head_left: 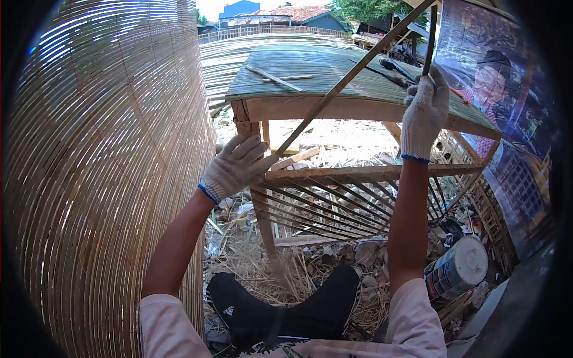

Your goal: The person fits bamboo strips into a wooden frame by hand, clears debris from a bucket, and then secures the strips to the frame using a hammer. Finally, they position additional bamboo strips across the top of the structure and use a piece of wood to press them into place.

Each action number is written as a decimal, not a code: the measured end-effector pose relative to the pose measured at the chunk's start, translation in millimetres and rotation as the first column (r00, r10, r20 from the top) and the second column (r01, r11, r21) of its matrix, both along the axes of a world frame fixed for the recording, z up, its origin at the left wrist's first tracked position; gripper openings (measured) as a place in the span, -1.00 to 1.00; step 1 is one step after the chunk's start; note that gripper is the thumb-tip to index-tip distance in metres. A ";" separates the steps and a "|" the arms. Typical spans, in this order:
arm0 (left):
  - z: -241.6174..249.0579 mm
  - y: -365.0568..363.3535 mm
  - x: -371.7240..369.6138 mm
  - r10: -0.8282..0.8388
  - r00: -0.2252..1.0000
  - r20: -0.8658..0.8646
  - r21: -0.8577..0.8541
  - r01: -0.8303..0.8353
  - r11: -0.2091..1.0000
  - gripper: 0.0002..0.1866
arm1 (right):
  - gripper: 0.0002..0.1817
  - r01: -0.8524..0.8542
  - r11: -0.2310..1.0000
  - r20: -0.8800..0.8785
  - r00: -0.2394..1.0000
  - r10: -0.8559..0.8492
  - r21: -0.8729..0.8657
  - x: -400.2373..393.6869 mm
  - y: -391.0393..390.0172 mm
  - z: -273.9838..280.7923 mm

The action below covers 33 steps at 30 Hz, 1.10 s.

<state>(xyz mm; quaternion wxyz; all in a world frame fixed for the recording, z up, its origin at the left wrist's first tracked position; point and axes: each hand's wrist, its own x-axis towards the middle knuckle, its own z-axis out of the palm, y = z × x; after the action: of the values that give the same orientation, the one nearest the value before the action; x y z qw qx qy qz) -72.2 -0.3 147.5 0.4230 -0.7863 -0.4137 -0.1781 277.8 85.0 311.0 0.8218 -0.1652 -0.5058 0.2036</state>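
Observation:
A long bamboo strip [352, 74] slants across the view from my left hand [236, 167] to beyond the top edge. My left hand, in a white knitted glove with a blue cuff, pinches its lower end beside a wooden frame post. My right hand [426, 110], gloved alike, is raised at the right and closed round a narrow dark length [431, 42] that rises out of view. Whether this is the same strip bent over cannot be made out. Under both hands stands a wooden frame bench [334, 110] with a slatted bamboo top.
A hanging bamboo-slat screen [113, 179] fills the left side. Two short bamboo pieces [280, 79] and dark-handled tools [397, 71] lie on the bench top. Slanting slats [340, 206] cross below. A paint can [456, 268] and a printed banner [501, 89] are at the right.

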 end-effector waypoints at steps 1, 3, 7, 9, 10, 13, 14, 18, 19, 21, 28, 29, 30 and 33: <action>1.7 -1.2 0.6 0.034 0.998 -0.062 0.067 -0.029 0.997 -0.06 | -0.66 0.022 0.997 -0.032 0.999 -0.024 -0.076 7.3 11.7 3.0; 3.5 -2.0 0.2 0.027 0.998 -0.060 0.048 -0.024 0.999 -0.05 | -0.66 0.130 0.974 0.097 0.989 -0.114 -0.184 21.3 39.4 -2.3; 3.7 1.8 -1.6 0.006 0.999 -0.053 0.031 -0.004 1.000 -0.03 | -0.67 0.533 0.837 0.623 0.615 -0.483 0.123 21.5 78.9 -12.7; 3.2 1.9 -2.2 -0.014 0.998 -0.061 0.012 0.015 1.000 -0.05 | -0.69 0.583 0.795 0.719 0.481 -0.502 0.165 10.9 75.2 -1.4; 4.9 3.2 -2.9 -0.025 0.998 -0.056 0.028 0.027 0.999 -0.10 | -0.71 0.616 0.758 0.801 0.333 -0.497 0.215 5.1 68.4 5.9; 5.8 0.2 0.5 0.003 0.998 -0.055 0.050 -0.001 0.999 -0.29 | -0.70 0.524 0.783 0.802 0.278 -0.529 0.335 -4.2 84.2 24.7; 3.4 -0.8 1.4 0.014 0.999 -0.040 0.035 -0.013 0.999 -0.31 | -0.67 0.488 0.820 0.840 0.273 -0.469 0.299 -8.8 84.0 28.8; -2.7 3.4 -4.9 0.050 0.996 -0.070 0.037 -0.048 0.998 -0.18 | -0.55 0.357 0.905 0.932 0.187 -0.311 0.230 -7.7 145.9 16.6; -3.8 3.7 -4.2 0.045 0.997 -0.061 0.042 -0.043 0.998 -0.12 | -0.53 0.357 0.900 0.923 0.191 -0.334 0.251 -4.1 146.6 14.6; -4.6 4.1 -3.6 0.040 0.998 -0.052 0.039 -0.038 0.999 0.00 | -0.53 0.353 0.911 0.906 0.276 -0.321 0.215 -3.1 142.0 11.0; -7.0 10.0 -9.0 0.039 0.996 -0.079 0.046 -0.035 0.998 -0.05 | -0.63 0.392 0.887 0.543 0.703 -0.459 0.243 8.4 50.4 -57.5; -8.7 7.6 -7.7 0.005 1.000 -0.013 -0.012 -0.005 1.000 -0.13 | -0.66 0.460 0.845 0.522 0.667 -0.532 0.273 13.8 32.4 -79.5; -9.9 6.9 -8.0 0.013 1.000 -0.011 -0.019 -0.014 1.000 -0.13 | -0.64 0.415 0.884 0.533 0.709 -0.462 0.214 21.3 22.2 -108.6; -10.0 6.4 -8.9 0.053 0.998 -0.032 -0.037 -0.054 0.998 0.01 | -0.59 0.368 0.903 0.698 0.707 -0.117 -0.221 60.6 -12.6 -210.9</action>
<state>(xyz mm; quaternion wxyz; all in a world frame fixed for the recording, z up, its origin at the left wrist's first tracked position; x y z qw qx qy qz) -81.1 6.1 137.5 0.4191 -0.7853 -0.4314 -0.1467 338.4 72.4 100.1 0.5622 -0.4341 -0.6962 0.1039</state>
